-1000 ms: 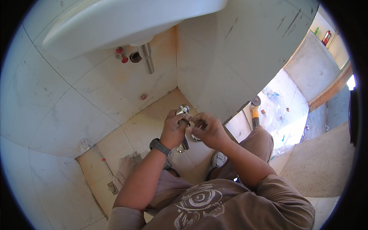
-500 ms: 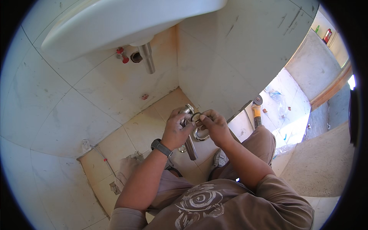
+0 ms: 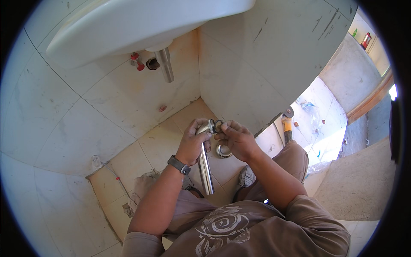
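My left hand is closed round a bent chrome drain pipe. Its long straight leg points down toward my lap, and its bent end with a collar faces right. Between the fingertips of my right hand is a dark rubber ring, held right at the pipe's collared end; whether it touches the pipe I cannot tell. Just below my right hand, a round chrome flange lies on the floor. Above hangs a white washbasin with a metal tailpiece under it.
Behind the tailpiece are a wall drain hole and a red-capped valve. An angle grinder stands by my right knee. A thin hose lies at left. Clear plastic wrapping lies beyond the wall's edge at right.
The chrome pipe has turned in my left hand, so its bent end now faces the ring and its long leg shows more fully. My right hand stays close by with the ring.
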Tool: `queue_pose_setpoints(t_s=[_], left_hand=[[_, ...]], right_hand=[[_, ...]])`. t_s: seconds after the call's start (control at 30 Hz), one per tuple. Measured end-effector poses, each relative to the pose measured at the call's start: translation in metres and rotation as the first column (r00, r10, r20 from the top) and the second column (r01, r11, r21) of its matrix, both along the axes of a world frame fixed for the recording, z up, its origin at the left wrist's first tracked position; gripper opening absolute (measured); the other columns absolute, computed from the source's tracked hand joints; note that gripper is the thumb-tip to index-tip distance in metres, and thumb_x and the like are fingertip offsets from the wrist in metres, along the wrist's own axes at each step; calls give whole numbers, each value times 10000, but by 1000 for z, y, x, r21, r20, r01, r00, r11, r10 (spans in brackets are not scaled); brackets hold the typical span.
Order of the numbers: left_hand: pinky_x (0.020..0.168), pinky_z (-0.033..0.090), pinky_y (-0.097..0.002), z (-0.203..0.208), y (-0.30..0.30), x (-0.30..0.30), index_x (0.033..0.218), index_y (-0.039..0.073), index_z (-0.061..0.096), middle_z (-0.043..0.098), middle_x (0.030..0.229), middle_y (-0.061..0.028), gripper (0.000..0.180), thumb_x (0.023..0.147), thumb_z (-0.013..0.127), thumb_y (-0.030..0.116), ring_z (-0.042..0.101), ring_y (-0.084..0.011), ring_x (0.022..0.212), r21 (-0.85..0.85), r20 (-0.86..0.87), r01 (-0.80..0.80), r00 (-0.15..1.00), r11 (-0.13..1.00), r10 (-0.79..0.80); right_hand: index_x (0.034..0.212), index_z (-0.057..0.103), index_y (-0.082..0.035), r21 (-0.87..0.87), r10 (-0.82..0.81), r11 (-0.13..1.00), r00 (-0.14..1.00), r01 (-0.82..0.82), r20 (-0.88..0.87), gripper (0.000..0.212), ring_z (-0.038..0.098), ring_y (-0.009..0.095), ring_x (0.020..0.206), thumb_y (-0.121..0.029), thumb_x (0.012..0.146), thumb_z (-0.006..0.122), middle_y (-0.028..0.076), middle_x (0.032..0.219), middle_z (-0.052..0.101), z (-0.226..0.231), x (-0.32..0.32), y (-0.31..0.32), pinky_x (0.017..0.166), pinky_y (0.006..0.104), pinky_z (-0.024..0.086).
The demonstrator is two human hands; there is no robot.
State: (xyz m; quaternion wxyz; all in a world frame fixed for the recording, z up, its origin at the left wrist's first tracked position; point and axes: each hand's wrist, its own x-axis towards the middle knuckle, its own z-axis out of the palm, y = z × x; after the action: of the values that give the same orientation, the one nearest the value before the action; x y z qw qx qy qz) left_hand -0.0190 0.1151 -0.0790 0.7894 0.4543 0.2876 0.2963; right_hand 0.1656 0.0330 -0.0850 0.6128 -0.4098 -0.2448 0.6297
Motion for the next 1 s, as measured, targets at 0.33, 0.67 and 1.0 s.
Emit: queue_pose_setpoints(t_s=[0.33, 0.67, 1.0], left_hand=[[542, 520, -311, 6, -1, -6, 1255, 126, 521, 596, 883, -12, 445, 882, 762, 95, 576, -110, 597, -29, 124, 75, 990, 997, -71], [555, 542, -296, 8, 1, -5, 1138, 61, 621, 648, 817, -12, 492, 798, 929, 237, 632, -130, 600, 152, -92, 81, 993, 985, -67], [538, 518, -298, 13, -1, -7, 1012, 49, 650, 622, 747, -24, 390, 895, 822, 379, 610, -137, 571, 276, -184, 134, 979, 952, -85]], right_hand=[[1134, 608, -60, 83, 97, 992, 993, -91, -64, 181, 693, 188, 994, -215, 1052, 656, 71, 1082, 700, 11, 1, 4, 879, 368, 528], [1070, 617, -45, 90, 10, 996, 995, -19, 103, 180, 671, 135, 875, -195, 1022, 703, 49, 977, 695, 11, -5, 2, 775, 288, 551], [1096, 629, -24, 78, 82, 992, 980, -98, 180, 209, 678, 142, 896, -210, 1027, 694, 59, 980, 696, 12, -2, -3, 801, 291, 545]])
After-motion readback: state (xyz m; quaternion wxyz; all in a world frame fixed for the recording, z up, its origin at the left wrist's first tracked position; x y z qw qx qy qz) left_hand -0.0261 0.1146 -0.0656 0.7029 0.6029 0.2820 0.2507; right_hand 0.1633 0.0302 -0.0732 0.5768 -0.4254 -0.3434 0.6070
